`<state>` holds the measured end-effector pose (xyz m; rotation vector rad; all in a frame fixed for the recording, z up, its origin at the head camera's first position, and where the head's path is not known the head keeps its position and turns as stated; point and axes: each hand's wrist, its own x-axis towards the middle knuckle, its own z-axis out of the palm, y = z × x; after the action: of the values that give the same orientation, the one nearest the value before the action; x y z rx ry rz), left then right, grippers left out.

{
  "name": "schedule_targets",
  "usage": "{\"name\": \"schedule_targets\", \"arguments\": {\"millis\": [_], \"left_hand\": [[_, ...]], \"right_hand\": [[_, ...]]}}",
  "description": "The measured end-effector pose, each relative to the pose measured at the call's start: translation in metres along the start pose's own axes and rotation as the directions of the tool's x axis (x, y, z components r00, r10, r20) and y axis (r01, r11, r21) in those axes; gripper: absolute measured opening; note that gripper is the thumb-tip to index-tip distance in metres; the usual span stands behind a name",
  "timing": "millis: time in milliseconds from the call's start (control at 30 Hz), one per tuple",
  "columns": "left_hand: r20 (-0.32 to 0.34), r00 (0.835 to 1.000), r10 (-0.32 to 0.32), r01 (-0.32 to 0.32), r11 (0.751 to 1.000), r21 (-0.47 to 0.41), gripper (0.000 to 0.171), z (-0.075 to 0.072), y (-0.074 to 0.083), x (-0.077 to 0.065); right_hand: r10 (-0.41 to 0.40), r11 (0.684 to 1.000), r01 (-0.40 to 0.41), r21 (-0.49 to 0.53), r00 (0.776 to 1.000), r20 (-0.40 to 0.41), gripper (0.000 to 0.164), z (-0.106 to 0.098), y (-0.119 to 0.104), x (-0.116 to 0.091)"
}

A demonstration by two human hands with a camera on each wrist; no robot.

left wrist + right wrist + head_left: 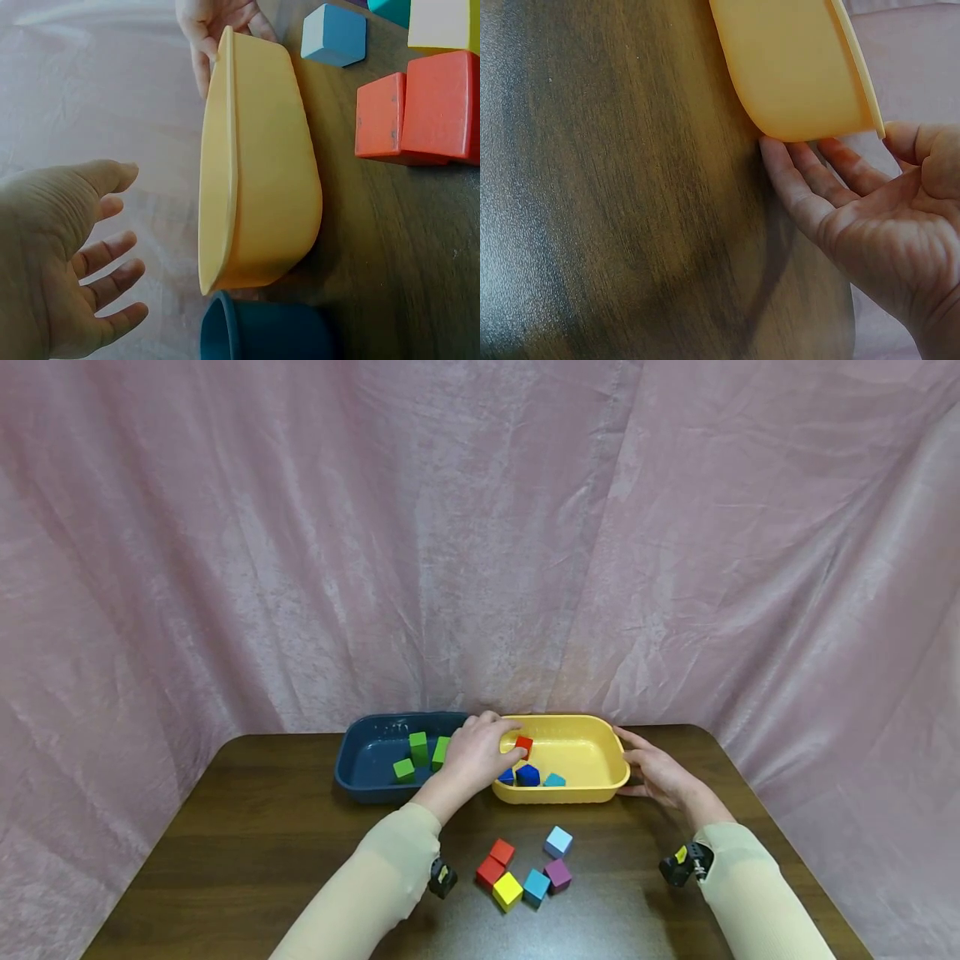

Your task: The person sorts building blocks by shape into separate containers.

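Note:
My left hand (pixel 476 750) hovers over the spot where the blue tray (pixel 362 793) and the yellow tray (pixel 577 796) meet. In the left wrist view its fingers are apart and loosely bent, with nothing between them. Near its thumb in the head view, a red block (pixel 525 745) shows inside the yellow tray. Two dark blue blocks and a light blue block (pixel 554 780) lie along that tray's near side. My right hand (pixel 663 774) rests against the yellow tray's right end, fingertips on the outer wall and thumb at the rim.
Green blocks (pixel 418 749) lie in the blue tray. In front of the trays, several loose blocks sit on the wooden table (pixel 247 860): red, a yellow block (pixel 507 892), blue, a purple block (pixel 557 875) and a pale blue block (pixel 558 842). A pink curtain (pixel 480 543) hangs behind.

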<state>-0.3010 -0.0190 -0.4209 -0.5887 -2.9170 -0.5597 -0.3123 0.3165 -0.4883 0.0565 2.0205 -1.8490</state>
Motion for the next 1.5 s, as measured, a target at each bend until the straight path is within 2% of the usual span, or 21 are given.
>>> {"name": "schedule_targets", "arguments": {"millis": [333, 767, 1133, 1500], "left_hand": [[-0.024, 1.0, 0.009, -0.01, 1.0, -0.018, 0.047, -0.005, -0.007, -0.006], [-0.072, 0.997, 0.003, -0.007, 0.999, -0.045, 0.048, -0.017, -0.007, -0.016], [-0.075, 0.997, 0.035, -0.039, 0.998, -0.051, 0.05, -0.024, -0.007, -0.024], [-0.075, 0.996, 0.045, -0.048, 0.998, -0.029, 0.049, -0.025, -0.007, -0.034]], "right_hand": [[-0.008, 1.0, 0.008, -0.009, 1.0, 0.002, 0.066, 0.002, 0.0, -0.001], [-0.002, 1.0, 0.002, -0.011, 1.0, -0.001, 0.066, 0.003, -0.001, -0.002], [-0.02, 1.0, 0.02, -0.012, 1.0, 0.004, 0.065, 0.001, 0.0, -0.002], [-0.019, 1.0, 0.019, -0.004, 1.0, 0.009, 0.066, 0.001, 0.001, -0.001]]}}
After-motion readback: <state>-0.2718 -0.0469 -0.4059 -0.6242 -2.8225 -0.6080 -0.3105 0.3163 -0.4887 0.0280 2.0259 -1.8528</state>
